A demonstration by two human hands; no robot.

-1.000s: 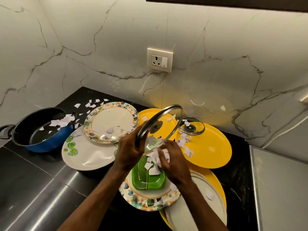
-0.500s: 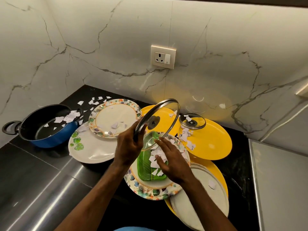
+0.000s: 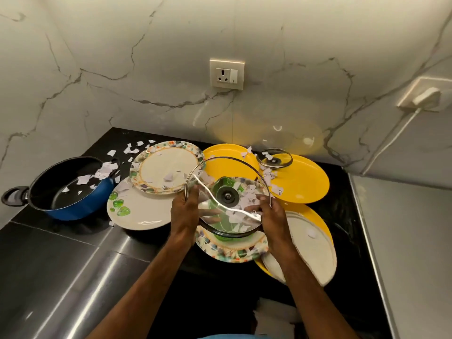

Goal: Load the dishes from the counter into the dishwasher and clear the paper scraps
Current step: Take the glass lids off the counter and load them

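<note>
Seen only through glass

The glass lid [image 3: 227, 196] blurs the green dish [image 3: 227, 238] beneath; fingers of the left hand [image 3: 183, 214] and right hand [image 3: 275, 221] show dimly through it. By the counter's [image 3: 61, 265] right edge, an oval plate [image 3: 310, 250] hides most of a yellow plate [image 3: 325, 226].

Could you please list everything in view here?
round yellow plates: three visible, yellow, back and right
floral-rimmed round plates: two, cream, back left and near centre
leaf-print plate: one, white, left of centre
green leaf-shaped dish: one, green, on the near floral plate
oval plates: stack, white, near right
large clear glass lid with metal rim: one, clear, held over the near floral plate
small glass lid: one, clear, on the right yellow plate
blue pot: one, black inside, far left
torn paper scraps: many, white, over pot, plates, counter
wall sockets: two, cream, marble wall
left hand: grips the lid's left rim
right hand: holds its right rim
</note>
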